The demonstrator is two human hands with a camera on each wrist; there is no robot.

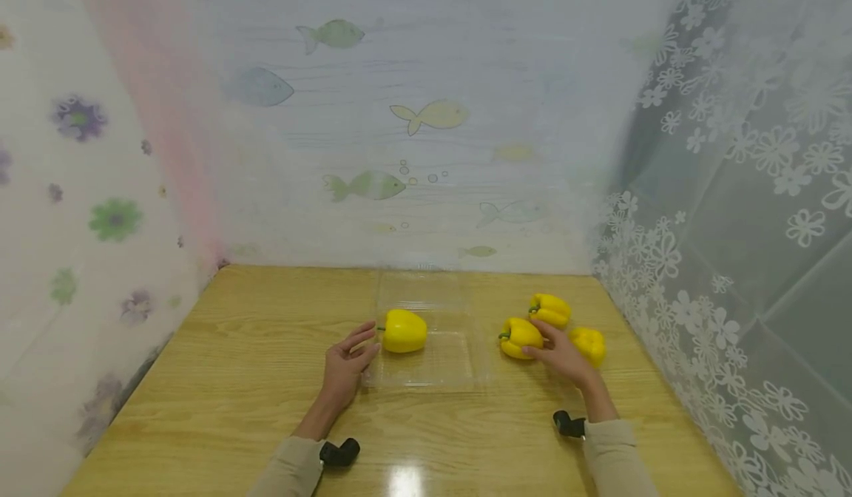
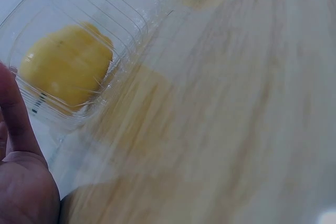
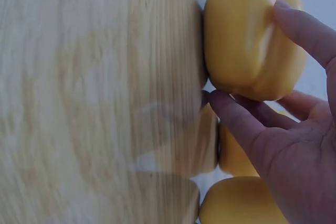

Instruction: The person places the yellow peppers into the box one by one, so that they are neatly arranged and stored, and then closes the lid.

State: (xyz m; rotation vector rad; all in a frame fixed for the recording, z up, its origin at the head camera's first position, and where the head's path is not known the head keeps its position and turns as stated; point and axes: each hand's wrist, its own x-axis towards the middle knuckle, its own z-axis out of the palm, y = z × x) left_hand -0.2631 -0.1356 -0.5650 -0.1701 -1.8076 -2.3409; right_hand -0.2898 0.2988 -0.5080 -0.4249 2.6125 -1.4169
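A clear plastic clamshell box (image 1: 452, 360) lies with its lid folded back, and one yellow bell pepper (image 1: 404, 331) sits in its left part, stem to the left. My left hand (image 1: 346, 364) is at the box's left wall, fingers loosely extended beside the pepper; in the left wrist view a finger (image 2: 16, 111) reaches along that wall. On the right, my right hand (image 1: 562, 353) holds another yellow bell pepper (image 1: 519, 338) from behind, thumb and fingers on opposite sides of it. The right wrist view shows this pepper (image 3: 241, 35) between the fingertips, low over the table.
Two more yellow bell peppers stand close to my right hand, one behind (image 1: 551, 310) and one to its right (image 1: 589, 345). The wooden table (image 1: 266, 319) ends at a fish-print curtain (image 1: 426, 149) at the back, with patterned sheets on both sides.
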